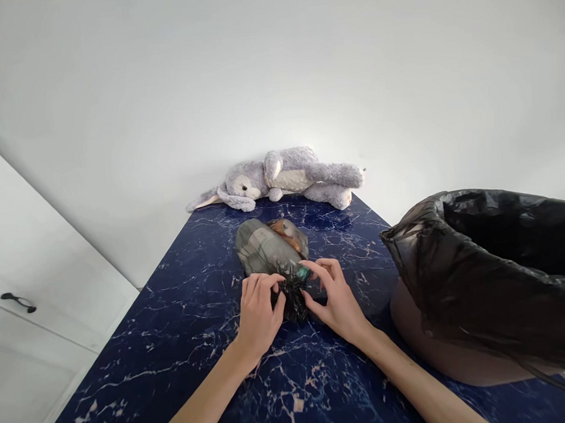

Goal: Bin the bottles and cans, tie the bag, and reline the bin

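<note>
My half-curled left hand (260,302) pinches the gathered neck (294,302) of a filled, translucent black plastic bag (261,249) on the blue marble-patterned tabletop (175,337); my right hand (336,302), fingers parted, touches it, grip unclear.

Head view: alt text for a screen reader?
A person's left hand and right hand are at the bunched end of a filled dark bag on a blue marbled tabletop. A plush rabbit lies behind; a black-lined bin stands to the right.
</note>
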### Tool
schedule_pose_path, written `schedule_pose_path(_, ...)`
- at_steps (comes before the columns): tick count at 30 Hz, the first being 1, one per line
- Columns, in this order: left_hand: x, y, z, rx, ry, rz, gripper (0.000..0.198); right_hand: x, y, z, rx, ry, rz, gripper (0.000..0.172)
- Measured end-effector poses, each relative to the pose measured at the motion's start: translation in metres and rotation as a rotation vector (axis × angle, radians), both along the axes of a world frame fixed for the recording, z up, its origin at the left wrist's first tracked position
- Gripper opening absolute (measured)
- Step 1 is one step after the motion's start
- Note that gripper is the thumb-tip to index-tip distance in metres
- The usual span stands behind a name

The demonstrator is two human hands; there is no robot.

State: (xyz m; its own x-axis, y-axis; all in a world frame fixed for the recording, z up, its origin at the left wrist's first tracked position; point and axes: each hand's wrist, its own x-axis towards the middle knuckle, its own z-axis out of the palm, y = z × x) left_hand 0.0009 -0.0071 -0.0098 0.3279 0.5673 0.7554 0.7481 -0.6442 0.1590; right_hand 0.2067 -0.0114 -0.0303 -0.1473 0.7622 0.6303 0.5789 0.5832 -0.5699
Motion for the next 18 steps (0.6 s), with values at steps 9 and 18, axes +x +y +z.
schedule_pose_path(9,0.003,-0.0048,0.0079,0.095,-0.049,-0.17,0.03,0.0037,-0.0025,0.0052,0.176,-0.071,-0.035,0.049)
schedule_pose_path(18,0.0045,-0.006,0.0047,0.129,0.004,-0.238,0.032,0.0086,-0.0054,0.01,0.267,-0.133,-0.03,0.041)
